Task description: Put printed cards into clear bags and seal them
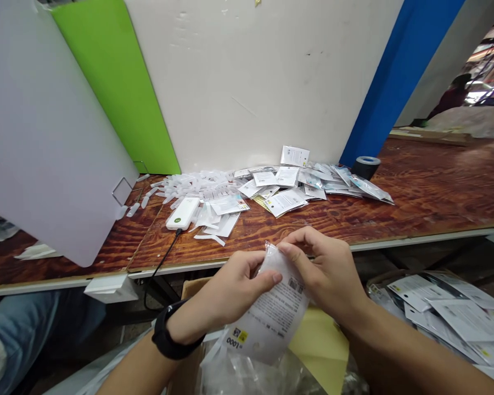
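Both hands are on one white printed packet, held tilted above a box near the bottom centre. My left hand, below a black wristband, is closed on the packet's upper left side, its thumb lying across the printed face. At the packet's top right corner, my right hand pinches the clear plastic edge between thumb and fingers. The packet carries small print, a barcode and a yellow label. Under it are clear plastic bags and a yellow sheet.
On the brown table lie small white plastic pieces, a white power bank with a cable, piled packets and a black roll. More packets fill a container at right. Panels stand behind; another person's leg is lower left.
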Motion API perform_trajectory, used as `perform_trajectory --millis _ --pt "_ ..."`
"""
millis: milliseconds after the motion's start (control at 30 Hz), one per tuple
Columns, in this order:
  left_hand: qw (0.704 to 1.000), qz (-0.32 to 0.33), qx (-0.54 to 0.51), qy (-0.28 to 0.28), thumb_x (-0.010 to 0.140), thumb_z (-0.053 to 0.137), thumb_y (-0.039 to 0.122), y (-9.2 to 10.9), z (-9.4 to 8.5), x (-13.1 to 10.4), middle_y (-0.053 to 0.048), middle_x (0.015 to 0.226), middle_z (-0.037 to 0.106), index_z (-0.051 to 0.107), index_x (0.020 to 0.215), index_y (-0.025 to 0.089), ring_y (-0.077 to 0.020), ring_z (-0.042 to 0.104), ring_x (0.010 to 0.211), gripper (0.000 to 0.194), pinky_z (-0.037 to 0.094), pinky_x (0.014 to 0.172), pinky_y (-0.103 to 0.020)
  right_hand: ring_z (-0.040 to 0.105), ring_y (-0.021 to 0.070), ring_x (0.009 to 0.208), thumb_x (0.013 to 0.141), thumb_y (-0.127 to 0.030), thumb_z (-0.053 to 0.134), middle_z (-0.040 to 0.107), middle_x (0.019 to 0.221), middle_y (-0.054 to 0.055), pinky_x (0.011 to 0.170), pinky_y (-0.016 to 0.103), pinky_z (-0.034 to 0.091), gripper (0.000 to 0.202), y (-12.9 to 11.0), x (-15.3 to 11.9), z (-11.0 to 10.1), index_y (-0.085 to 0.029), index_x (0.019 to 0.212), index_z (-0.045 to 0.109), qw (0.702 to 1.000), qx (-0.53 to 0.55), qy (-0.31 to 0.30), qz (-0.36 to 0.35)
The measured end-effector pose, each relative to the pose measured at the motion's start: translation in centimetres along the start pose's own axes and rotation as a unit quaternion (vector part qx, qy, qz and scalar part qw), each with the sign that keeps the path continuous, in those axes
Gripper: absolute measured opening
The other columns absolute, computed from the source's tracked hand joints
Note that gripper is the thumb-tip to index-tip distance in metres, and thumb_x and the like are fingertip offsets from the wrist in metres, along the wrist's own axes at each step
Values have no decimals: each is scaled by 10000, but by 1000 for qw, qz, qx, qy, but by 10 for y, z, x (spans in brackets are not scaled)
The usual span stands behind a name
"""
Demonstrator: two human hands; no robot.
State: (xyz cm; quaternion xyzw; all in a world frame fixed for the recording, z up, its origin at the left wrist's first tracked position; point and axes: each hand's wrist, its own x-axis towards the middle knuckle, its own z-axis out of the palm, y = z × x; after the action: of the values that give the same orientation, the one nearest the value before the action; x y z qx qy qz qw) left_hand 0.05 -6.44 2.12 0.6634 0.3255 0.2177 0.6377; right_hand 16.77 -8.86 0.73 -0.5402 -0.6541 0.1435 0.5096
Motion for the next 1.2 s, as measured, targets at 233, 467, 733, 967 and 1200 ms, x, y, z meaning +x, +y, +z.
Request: perform_trajectory --millis 233,467,733,967,1200 --pt "1000 25 -8 0 835 568 285 -1 2 -4 -32 827 655 684 992 146 -162 547 750 240 410 671 -238 644 164 561 762 -360 681 674 631 30 554 273 535 217 8 16 -8 -169 712 590 955 252 -46 147" --pt "996 3 -83 44 827 610 328 -3 -7 -8 -61 857 694 685 982 134 -162 599 742 260 457 650 -238 666 247 944 859 -426 507 692 935 70 909 448 491 250 26 28 -24 -211 845 636 918 367 94 119" --pt "978 61 -169 104 847 596 318 -4 -4 -5 -66 920 713 660 1041 158 -172 653 783 259 499 707 -256 340 291 1324 837 -242 592 391 1404 100 1046 475 345 127 7 1 -22 -227 949 651 991 8 4 -133" --pt "969 85 -182 142 845 596 333 -6 -1 -4 -85 866 720 676 1008 130 -180 662 728 273 508 638 -248 288 292 1359 821 -253 631 341 1458 55 1069 470 316 127 7 0 -19 -257 947 649 992 29 -28 -119" --pt "965 90 -202 140 848 596 324 -6 0 -4 -83 880 720 678 1041 161 -172 659 740 266 508 707 -272 648 257 990 786 -357 689 631 1197 122 802 387 539 481 5 5 -17 -231 1225 537 900 383 -116 171"
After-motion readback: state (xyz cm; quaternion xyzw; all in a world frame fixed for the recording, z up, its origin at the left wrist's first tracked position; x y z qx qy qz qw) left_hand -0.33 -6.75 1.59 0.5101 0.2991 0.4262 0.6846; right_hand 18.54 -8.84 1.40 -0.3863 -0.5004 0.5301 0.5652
